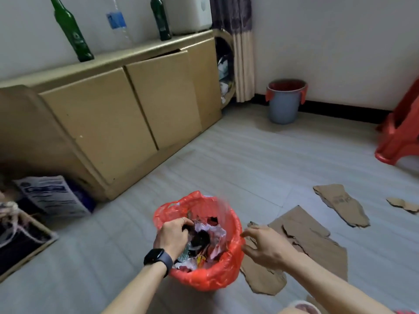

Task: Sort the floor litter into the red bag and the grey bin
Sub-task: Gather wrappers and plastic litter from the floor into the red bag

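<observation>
The red bag (210, 277) lines a bin low in the middle of the head view and is full of crumpled paper and wrappers. My left hand (172, 235) reaches inside it, fingers curled on the dark litter near the left rim. My right hand (266, 244) hovers just right of the bag's rim, fingers spread and relaxed, holding nothing. The grey bin (284, 106), also lined in red, stands far off by the back wall. Torn cardboard pieces (313, 236) lie on the floor to the right, one (342, 203) farther away.
A tan cabinet (127, 116) runs along the left, with green bottles (72, 30) and a clear bottle on top. A red plastic stool (399, 137) stands at the right edge. A printed sack (53, 196) and a box sit at the lower left.
</observation>
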Motion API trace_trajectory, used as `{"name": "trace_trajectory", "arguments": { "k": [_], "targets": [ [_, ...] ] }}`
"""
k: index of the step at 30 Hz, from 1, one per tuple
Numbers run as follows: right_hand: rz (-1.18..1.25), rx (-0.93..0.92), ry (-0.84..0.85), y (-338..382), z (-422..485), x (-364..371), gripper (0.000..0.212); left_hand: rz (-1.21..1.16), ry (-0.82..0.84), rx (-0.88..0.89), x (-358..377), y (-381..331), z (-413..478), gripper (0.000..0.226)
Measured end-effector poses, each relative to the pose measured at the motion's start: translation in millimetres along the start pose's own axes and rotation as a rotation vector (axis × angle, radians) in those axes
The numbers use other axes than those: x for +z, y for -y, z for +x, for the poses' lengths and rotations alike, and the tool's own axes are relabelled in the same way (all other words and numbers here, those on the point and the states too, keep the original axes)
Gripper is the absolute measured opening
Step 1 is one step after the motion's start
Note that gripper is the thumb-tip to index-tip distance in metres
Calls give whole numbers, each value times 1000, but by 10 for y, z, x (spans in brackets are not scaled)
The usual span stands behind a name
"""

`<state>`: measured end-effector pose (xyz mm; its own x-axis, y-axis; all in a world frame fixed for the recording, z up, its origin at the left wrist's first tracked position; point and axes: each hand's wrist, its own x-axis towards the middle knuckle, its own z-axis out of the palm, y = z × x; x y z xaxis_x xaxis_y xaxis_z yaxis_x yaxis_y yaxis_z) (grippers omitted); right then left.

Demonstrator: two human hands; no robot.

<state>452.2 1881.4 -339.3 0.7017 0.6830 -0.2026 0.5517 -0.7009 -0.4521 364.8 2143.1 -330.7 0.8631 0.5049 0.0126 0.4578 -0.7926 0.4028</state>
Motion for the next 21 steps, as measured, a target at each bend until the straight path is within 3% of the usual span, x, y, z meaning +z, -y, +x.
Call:
{"name": "trace_trajectory", "arguments": {
  "k": [6,8,10,15,21],
  "targets": [
    [-179,-91,-59,-118,139,644,74,262,463,137,786,194,-15,53],
    [-211,-124,-145,-131,143,715,74,346,597,82,989,204,-3,63],
    [-204,-140,-121,-120,160,673,72,394,657,30,1082,215,77,64],
    [-327,-161,-64,-115,154,478,48,349,621,85,851,45,233,84],
    [-400,-240,-84,-224,-48,527,25,195,480,247,475,-362,60,64]
  ]
}}
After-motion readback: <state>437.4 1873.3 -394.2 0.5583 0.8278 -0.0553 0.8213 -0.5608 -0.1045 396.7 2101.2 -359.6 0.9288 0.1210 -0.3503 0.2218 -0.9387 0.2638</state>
